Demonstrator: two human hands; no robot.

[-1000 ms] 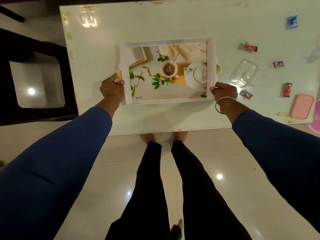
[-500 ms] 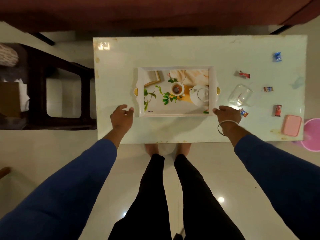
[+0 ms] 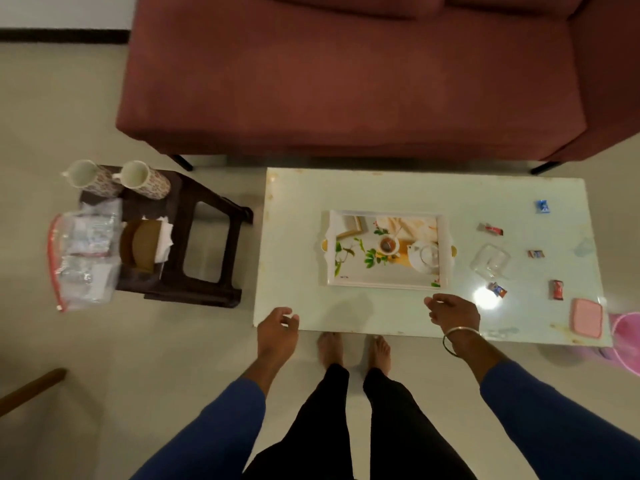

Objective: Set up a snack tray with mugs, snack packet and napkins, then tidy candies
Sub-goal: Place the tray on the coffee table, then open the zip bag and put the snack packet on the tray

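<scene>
The tray (image 3: 386, 251) lies flat mid-tabletop (image 3: 294, 237), bare of load; it looks stiff and light, best lifted by its two end handles. Both hands hover at the near edge, left hand (image 3: 277, 332) and right hand (image 3: 453, 311) loosely curled, holding nothing. Mugs (image 3: 114, 178), likely fragile, stand on the stool (image 3: 211, 237) leftward; candies (image 3: 490, 229) lie scattered to the right.

The white table (image 3: 346, 192) carries a printed tray (image 3: 384, 284), a clear jar (image 3: 490, 262), five scattered candies and a pink lid (image 3: 586, 317). A dark stool (image 3: 207, 216) bears two mugs, napkins (image 3: 165, 233) and a plastic packet (image 3: 83, 261).
</scene>
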